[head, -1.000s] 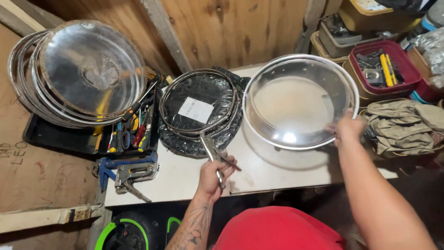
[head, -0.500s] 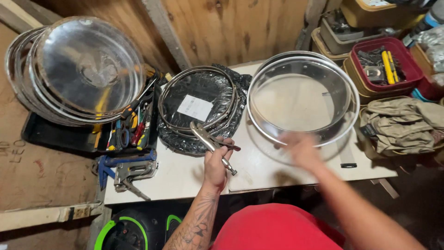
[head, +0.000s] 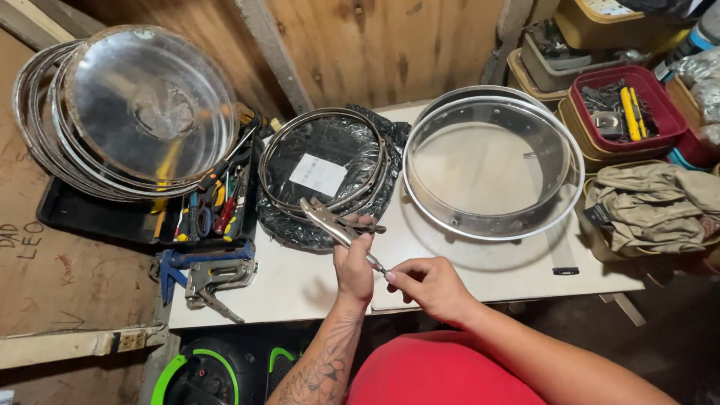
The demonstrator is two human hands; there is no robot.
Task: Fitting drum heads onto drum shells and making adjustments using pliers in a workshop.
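- Where the white table (head: 300,289) nears the frame's centre, silver locking pliers (head: 335,226) sit tilted, jaws upper left.
- Left hand (head: 354,266) clenched round the handles.
- Right hand (head: 429,286) fingertips pinch the handle end.

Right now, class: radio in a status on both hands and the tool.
Left hand gripping locking pliers. Right hand pinching the pliers' handle end. Metal hoops just beyond the tool.

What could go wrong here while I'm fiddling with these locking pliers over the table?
The right hand works the end screw of the locking pliers right beside the left hand, so a snapping handle might pinch fingers. The open jaws point toward the metal hoops on the black bag; a slip could scratch them.
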